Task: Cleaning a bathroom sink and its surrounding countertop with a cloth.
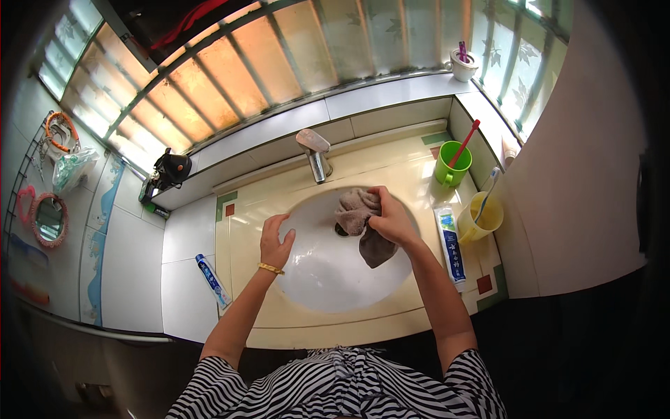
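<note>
Grey-brown cloth [358, 211] gripped by right fingers [386, 198], bunched left of them, dark end hung below, over white basin [328, 279]. Left fingers [276, 221] released, slightly curved, held near basin's left rim. Faucet [317, 157] set beyond both; green cup [452, 173], white-blue tube [450, 244] placed right of right fingers.

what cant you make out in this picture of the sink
Head view: part of the drain, hidden by the cloth.
Head view: part of the cloth, behind the right hand.
Head view: the lower end of the red handle, inside the green cup.
Head view: the rest of the striped shirt, cut off by the lower edge.
</note>
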Motion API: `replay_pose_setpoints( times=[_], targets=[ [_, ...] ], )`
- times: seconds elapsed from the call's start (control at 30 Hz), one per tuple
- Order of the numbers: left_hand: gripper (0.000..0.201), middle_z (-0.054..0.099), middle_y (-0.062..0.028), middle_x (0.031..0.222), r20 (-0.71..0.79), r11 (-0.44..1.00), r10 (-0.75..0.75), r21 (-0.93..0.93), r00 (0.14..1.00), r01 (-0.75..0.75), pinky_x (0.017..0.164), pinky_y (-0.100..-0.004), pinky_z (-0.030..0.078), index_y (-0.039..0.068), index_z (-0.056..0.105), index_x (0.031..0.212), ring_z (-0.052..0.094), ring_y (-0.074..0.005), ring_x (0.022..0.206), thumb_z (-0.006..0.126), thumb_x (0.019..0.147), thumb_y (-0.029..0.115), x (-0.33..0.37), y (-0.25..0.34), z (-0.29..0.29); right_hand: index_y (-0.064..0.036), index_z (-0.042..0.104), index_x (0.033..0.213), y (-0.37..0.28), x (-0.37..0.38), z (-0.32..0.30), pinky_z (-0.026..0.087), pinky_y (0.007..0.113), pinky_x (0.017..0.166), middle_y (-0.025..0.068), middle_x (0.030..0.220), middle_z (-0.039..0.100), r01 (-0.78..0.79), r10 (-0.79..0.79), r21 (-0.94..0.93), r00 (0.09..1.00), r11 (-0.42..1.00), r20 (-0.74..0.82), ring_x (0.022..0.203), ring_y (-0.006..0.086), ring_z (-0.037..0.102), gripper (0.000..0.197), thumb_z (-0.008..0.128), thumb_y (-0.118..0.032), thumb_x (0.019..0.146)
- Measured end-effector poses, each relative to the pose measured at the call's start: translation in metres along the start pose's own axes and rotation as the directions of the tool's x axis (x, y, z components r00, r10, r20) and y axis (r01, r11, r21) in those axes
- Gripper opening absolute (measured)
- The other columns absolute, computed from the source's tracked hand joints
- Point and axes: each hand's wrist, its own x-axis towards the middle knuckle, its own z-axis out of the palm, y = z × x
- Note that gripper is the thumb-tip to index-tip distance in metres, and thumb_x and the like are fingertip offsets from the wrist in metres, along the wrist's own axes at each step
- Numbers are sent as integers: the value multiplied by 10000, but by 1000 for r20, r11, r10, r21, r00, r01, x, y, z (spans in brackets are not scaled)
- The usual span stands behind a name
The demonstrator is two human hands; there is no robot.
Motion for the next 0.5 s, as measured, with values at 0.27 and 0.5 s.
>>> replay_pose_setpoints(
  times=[0.27, 0.5],
  targets=[
    [882, 46, -258, 1410, 135, 716, -615, 507, 777, 479, 1004, -574, 127, 93, 179, 1384, 42, -426, 1298, 599, 722, 497, -117, -77, -27, -122, 430, 1140, 15, 153, 37, 400, 419, 766, 104, 1011, 561, 336, -493, -538, 852, 773, -177, 993, 286, 509, 502, 528, -1, 663],
    [1058, -106, -223, 1438, 185, 615, -745, 564, 641, 551, 979, -637, 40, 119, 7, 1413, -113, -400, 1322, 595, 673, 594, -110, -67, -23, -182, 494, 1020, 48, 196, 42, 417, 346, 732, 11, 919, 517, 387, -579, -836, 809, 388, 105, 914, 207, 501, 272, 525, -126, 756]
  ],
)
